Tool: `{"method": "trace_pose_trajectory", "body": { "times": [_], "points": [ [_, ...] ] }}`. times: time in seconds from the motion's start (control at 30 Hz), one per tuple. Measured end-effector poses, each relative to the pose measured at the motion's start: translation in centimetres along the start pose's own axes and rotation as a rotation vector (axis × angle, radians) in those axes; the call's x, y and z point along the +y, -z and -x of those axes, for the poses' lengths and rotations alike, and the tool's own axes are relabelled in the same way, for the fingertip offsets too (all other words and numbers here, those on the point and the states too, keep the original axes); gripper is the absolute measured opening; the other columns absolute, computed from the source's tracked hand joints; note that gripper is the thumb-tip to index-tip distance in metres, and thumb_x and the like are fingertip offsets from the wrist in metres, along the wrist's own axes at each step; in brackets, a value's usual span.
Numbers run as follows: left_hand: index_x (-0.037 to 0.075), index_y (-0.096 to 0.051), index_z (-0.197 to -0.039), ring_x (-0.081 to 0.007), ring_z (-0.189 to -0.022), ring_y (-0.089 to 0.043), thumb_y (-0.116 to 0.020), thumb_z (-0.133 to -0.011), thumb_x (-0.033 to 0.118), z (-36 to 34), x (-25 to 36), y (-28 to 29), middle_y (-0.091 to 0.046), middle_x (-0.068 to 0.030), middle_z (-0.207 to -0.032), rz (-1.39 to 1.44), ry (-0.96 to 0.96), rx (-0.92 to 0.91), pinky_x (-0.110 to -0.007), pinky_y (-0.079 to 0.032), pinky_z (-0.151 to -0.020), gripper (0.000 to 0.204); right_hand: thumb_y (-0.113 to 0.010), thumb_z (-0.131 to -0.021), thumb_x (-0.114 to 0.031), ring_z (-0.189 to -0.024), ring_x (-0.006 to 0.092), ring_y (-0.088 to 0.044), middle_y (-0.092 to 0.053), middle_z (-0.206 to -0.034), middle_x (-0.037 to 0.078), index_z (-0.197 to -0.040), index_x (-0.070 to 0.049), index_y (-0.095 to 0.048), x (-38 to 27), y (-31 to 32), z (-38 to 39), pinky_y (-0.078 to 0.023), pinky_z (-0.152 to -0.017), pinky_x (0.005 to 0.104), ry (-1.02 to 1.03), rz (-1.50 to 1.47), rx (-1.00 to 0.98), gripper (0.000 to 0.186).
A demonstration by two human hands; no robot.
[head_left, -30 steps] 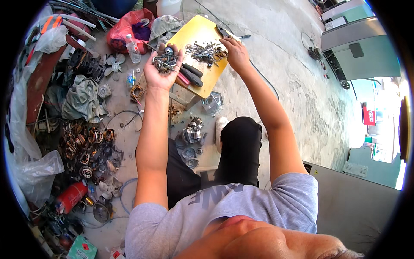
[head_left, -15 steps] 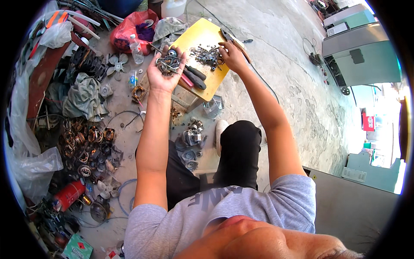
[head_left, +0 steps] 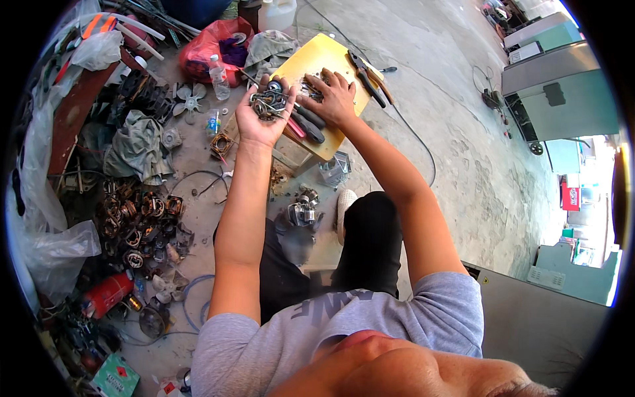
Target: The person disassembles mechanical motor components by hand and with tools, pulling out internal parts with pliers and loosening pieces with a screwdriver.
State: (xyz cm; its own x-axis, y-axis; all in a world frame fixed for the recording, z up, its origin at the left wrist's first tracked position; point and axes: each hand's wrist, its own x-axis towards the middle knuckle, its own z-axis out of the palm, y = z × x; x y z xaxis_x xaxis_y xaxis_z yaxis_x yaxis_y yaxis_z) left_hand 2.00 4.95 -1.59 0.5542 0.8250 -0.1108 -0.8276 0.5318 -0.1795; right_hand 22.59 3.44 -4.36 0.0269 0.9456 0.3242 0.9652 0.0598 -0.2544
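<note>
My left hand (head_left: 259, 131) is palm up and cupped around a heap of screws and small metal parts (head_left: 268, 104), just off the left edge of a yellow-topped stool (head_left: 323, 51). Flat and with fingers spread, my right hand (head_left: 336, 104) rests over the loose screws (head_left: 308, 90) on the stool top, hiding most of them. Its fingertips reach toward the far side of the pile. Between my wrists lies a black-handled screwdriver (head_left: 309, 128) beside a pink handle (head_left: 296, 127). Large pliers (head_left: 365, 78) lie along the stool's right edge.
Motor windings (head_left: 135, 218) and other scrap cover the floor at left, with a red cylinder (head_left: 109, 294). A red plastic bag (head_left: 206, 53), a clear bottle (head_left: 219, 77) and a fan blade (head_left: 190, 99) are beyond. Metal parts (head_left: 302, 210) sit near my feet. A cable (head_left: 423, 142) crosses the floor at right.
My right hand has moved left from the stool's right side onto the screws, covering the pile. The pliers now show fully. My left hand stays cupped around its heap.
</note>
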Motion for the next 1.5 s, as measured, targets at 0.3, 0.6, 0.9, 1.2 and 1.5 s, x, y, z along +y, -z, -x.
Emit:
{"method": "trace_pose_trajectory", "body": {
  "times": [0.3,0.6,0.9,1.2,1.5],
  "points": [
    [-0.001,-0.064,-0.109,-0.0351,-0.114,-0.058,-0.046,-0.097,0.021,-0.5,-0.4,0.7,-0.064,-0.0202,-0.114,-0.008,0.008,-0.003,-0.055,-0.04,-0.108,0.031,-0.07,-0.082,-0.043,-0.109,0.0326,-0.055,-0.064,-0.113,0.009,-0.106,-0.019,-0.072,0.3,0.1,-0.6,-0.042,-0.092,0.046,0.084,-0.167,0.112,0.034],
    [0.003,-0.065,-0.112,-0.0346,-0.113,-0.059,-0.044,-0.097,0.026,-1.0,-1.6,0.9,-0.065,-0.0163,-0.113,-0.034,-0.008,0.142,-0.054,-0.042,-0.105,0.035,-0.069,-0.084,-0.036,-0.102,0.0309,-0.058,-0.064,-0.107,0.009,-0.101,-0.014,-0.071,0.8,0.7,-0.9,-0.052,-0.083,0.0438,0.156,-0.207,0.062,0.028],
    [0.001,-0.063,-0.115,-0.0338,-0.116,-0.058,-0.046,-0.096,0.018,-2.2,-2.3,2.1,-0.065,-0.0176,-0.116,0.041,0.114,-0.021,-0.054,-0.04,-0.108,0.031,-0.073,-0.08,-0.023,-0.092,0.0305,-0.061,-0.065,-0.093,0.009,-0.09,-0.008,-0.068,1.8,0.2,-1.3,-0.053,-0.077,0.0418,0.233,-0.304,0.165,0.019],
    [0.001,-0.062,-0.117,-0.0339,-0.119,-0.056,-0.043,-0.097,0.022,-2.9,-3.5,2.2,-0.064,-0.0174,-0.119,0.008,0.08,0.056,-0.055,-0.038,-0.109,0.034,-0.072,-0.087,-0.019,-0.083,0.0223,-0.068,-0.07,-0.094,0.013,-0.101,-0.002,-0.073,2.1,-0.6,-2.3,-0.053,-0.076,0.0308,-0.143,-0.703,0.276,0.022],
    [0.006,-0.061,-0.117,-0.0336,-0.119,-0.057,-0.04,-0.098,0.026,-3.8,-7.0,1.7,-0.062,-0.0174,-0.121,-0.102,0.033,0.267,-0.055,-0.04,-0.106,0.035,-0.065,-0.096,-0.026,-0.066,0.0095,-0.054,-0.059,-0.078,0.0,-0.096,-0.006,-0.065,2.1,0.8,-4.5,-0.037,-0.046,0.0194,-0.726,-1.998,0.324,0.02]
  ]
}}
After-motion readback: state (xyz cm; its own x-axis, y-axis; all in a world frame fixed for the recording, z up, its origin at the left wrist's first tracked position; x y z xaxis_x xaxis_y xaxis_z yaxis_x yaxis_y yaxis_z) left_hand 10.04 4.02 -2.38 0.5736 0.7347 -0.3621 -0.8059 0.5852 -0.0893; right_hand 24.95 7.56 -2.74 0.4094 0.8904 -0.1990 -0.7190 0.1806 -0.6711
